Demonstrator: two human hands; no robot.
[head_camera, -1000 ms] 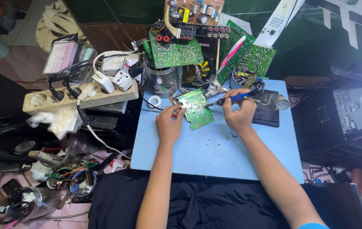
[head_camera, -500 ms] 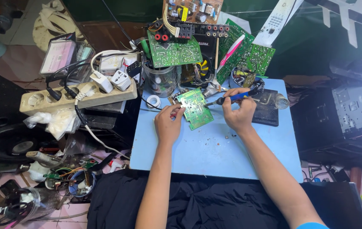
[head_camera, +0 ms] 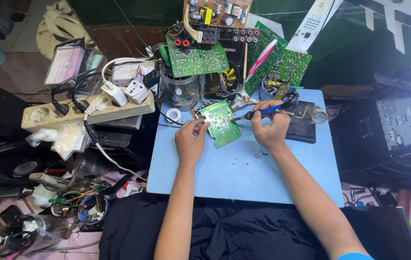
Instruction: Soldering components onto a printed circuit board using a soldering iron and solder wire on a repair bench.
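Soldering iron tip set against small green circuit board [head_camera: 221, 123], held over the light blue table [head_camera: 244, 173].

Your left hand [head_camera: 191, 142] pinches the board's near-left edge between thumb and fingertips, tilting it up off the table so its face meets the tool. Your right hand [head_camera: 269, 126] is closed around the blue-handled soldering iron [head_camera: 256, 113] like a pen, its tip on the board's upper right. A dark stand [head_camera: 301, 126] with wire coil lies just right, within reach. Compared with half a second ago, both hands and the board sit as they did; only the view has shifted slightly.
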